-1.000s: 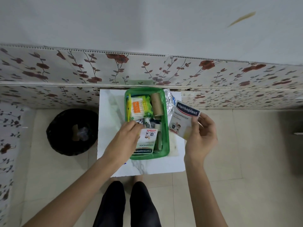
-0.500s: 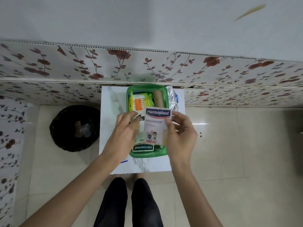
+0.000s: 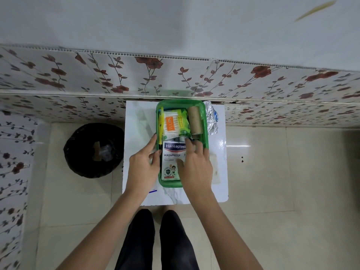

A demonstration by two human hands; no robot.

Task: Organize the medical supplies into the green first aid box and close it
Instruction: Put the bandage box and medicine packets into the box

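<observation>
Head view showed the plaster packet [image 3: 172,161] lying flat in the green first aid box [image 3: 206,133], both open hands, left hand [image 3: 143,168] and right hand [image 3: 195,169], pressing it; the piled contents probably risked blocking a lid, and no lid was visible

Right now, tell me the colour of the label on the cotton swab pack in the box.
Orange, with white lettering, on the cotton swab pack; only the head view shows it.

The plaster pack [image 3: 172,160] lies in the first aid box [image 3: 206,137] (nearer end), swabs [image 3: 173,123] behind it.
</observation>
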